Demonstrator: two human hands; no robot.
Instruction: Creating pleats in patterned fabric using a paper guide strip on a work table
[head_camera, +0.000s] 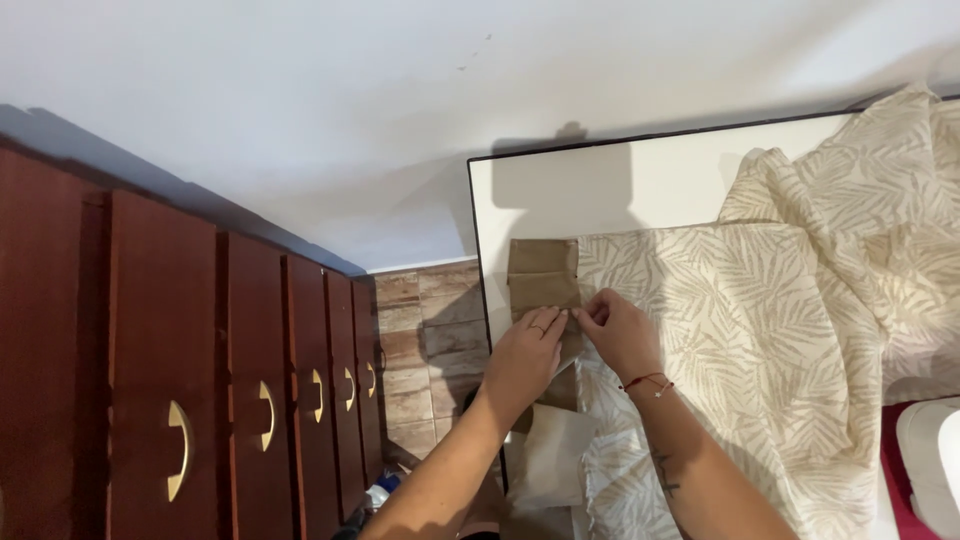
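A strip of brown fabric (543, 272) lies folded along the left edge of a white table (600, 185). My left hand (525, 360) presses down on the strip's near part with a ring on one finger. My right hand (620, 335) pinches the strip's right edge where it meets a cream cloth with a leaf print (740, 340). Both hands meet at about the same spot, fingertips nearly touching. A red thread bracelet sits on my right wrist. The brown strip's lower end is hidden under my left hand.
The leaf-print cloth bunches up in folds at the table's far right (880, 200). A row of dark red cabinet doors with brass handles (260, 400) stands to the left. A tiled floor (425, 340) shows between. A white and red object (925, 460) sits at the right edge.
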